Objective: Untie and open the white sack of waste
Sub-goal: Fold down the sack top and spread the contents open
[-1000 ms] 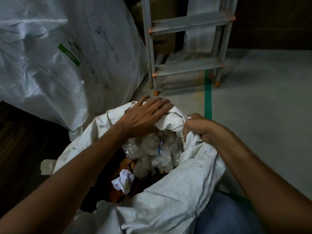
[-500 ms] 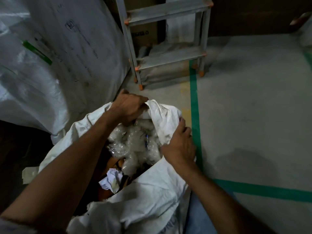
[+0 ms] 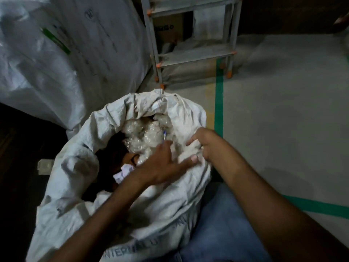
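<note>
Our left hand [image 3: 166, 165] has left the far rim and now lies spread near our right hand [image 3: 203, 146], which grips the white sack [image 3: 79, 186]; upright on the floor [image 3: 283, 120], mouth upward.

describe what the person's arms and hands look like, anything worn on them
Both the left hand and the right hand are bare: no gloves, rings or watch show. Both forearms are uncovered as far as the frame reaches, with no sleeve in view. Below them, the blue denim trousers show.
</note>
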A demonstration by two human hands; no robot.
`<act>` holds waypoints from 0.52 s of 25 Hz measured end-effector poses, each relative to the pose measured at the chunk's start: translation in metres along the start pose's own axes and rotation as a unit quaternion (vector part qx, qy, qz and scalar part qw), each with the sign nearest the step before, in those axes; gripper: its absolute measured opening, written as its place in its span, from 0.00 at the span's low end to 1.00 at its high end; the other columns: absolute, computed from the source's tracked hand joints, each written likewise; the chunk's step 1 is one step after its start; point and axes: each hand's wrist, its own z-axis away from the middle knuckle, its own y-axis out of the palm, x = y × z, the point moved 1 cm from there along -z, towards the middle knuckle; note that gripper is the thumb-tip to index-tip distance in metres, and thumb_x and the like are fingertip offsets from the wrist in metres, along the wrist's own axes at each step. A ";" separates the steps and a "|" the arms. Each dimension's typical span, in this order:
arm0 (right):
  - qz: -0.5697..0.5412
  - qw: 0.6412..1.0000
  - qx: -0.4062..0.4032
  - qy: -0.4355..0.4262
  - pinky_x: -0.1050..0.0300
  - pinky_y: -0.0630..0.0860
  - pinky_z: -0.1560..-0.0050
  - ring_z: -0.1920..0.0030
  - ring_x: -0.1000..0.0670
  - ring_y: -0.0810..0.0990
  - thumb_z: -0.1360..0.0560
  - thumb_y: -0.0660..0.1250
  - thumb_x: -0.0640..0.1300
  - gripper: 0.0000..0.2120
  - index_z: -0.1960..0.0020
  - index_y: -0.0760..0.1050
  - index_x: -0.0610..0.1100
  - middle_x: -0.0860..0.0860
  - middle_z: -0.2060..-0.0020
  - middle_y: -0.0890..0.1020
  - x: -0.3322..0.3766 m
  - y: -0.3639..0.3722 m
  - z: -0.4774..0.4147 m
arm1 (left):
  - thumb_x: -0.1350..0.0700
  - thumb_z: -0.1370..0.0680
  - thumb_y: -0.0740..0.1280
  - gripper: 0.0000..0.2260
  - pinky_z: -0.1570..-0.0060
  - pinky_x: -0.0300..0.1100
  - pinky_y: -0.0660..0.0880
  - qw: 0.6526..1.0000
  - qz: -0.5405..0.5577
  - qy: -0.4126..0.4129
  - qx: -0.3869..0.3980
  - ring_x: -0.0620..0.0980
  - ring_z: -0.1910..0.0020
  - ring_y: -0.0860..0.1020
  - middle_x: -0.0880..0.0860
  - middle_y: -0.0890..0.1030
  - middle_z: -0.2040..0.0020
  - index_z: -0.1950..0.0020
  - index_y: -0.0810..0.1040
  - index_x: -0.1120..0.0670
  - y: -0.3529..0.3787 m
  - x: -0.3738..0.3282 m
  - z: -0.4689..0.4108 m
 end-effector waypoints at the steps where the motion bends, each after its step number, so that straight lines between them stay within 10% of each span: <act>1: 0.011 1.000 0.023 -0.006 0.46 0.82 0.55 0.60 0.39 0.80 0.25 0.66 0.29 0.07 0.56 0.84 0.29 0.39 0.63 0.81 0.001 0.002 0.006 | 0.20 0.35 0.65 0.52 0.30 0.46 0.69 0.999 0.006 -0.011 0.044 0.45 0.29 0.70 0.44 0.69 0.26 0.21 0.58 0.48 0.015 0.003 0.016; 4: 0.068 0.994 0.059 -0.058 0.42 0.80 0.40 0.46 0.38 0.82 0.29 0.75 0.36 0.30 0.29 0.71 0.33 0.38 0.43 0.80 -0.003 0.000 0.026 | 0.28 0.29 0.69 0.46 0.37 0.38 0.68 0.996 -0.078 0.046 0.019 0.41 0.32 0.70 0.40 0.70 0.32 0.19 0.56 0.46 0.041 0.007 0.039; 7: 0.248 0.935 -0.053 -0.247 0.42 0.68 0.26 0.24 0.38 0.63 0.29 0.75 0.41 0.48 0.18 0.50 0.47 0.43 0.22 0.59 -0.013 -0.028 0.051 | 0.37 0.29 0.68 0.29 0.52 0.47 0.75 0.957 -0.256 0.053 -0.129 0.57 0.41 0.80 0.53 0.80 0.39 0.34 0.70 0.52 0.052 0.013 0.047; 10: 0.591 0.593 -0.026 -0.545 0.39 0.56 0.20 0.19 0.44 0.49 0.32 0.74 0.37 0.50 0.18 0.53 0.57 0.51 0.18 0.50 -0.023 -0.046 0.091 | 0.54 0.32 0.72 0.17 0.65 0.47 0.69 0.903 -0.366 0.091 -0.204 0.61 0.54 0.81 0.55 0.80 0.49 0.46 0.74 0.54 0.072 0.013 0.068; 13: 0.794 0.318 0.047 -0.516 0.39 0.60 0.25 0.22 0.43 0.63 0.30 0.75 0.43 0.40 0.22 0.64 0.57 0.49 0.24 0.68 -0.044 -0.021 0.086 | 0.62 0.34 0.74 0.15 0.69 0.50 0.74 0.867 -0.411 0.146 -0.239 0.59 0.59 0.78 0.55 0.78 0.54 0.50 0.77 0.55 0.088 0.018 0.086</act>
